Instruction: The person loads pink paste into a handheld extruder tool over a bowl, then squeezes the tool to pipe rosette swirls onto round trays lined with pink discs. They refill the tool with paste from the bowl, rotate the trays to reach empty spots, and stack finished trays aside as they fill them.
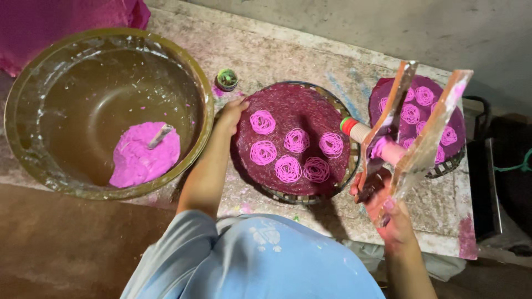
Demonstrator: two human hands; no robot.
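Head view shows the left hand (231, 112) resting open-fingered on the far-left rim of the round woven tray (343, 108), which carries six pink noodle coils (297, 140). The right hand (388, 213) grips the wooden press (410, 130), held just right of the tray. Squeezed off-centre, the press could drop strands onto an existing coil; the large bowl (33, 83) of pink dough (138, 160) sits left.

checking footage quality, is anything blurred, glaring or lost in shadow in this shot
Head view: the wooden press in the right hand looks slightly motion-smeared; the bowl rim shows mild sheen; the floor bottom left is dark; the round tray by the left hand is sharp.
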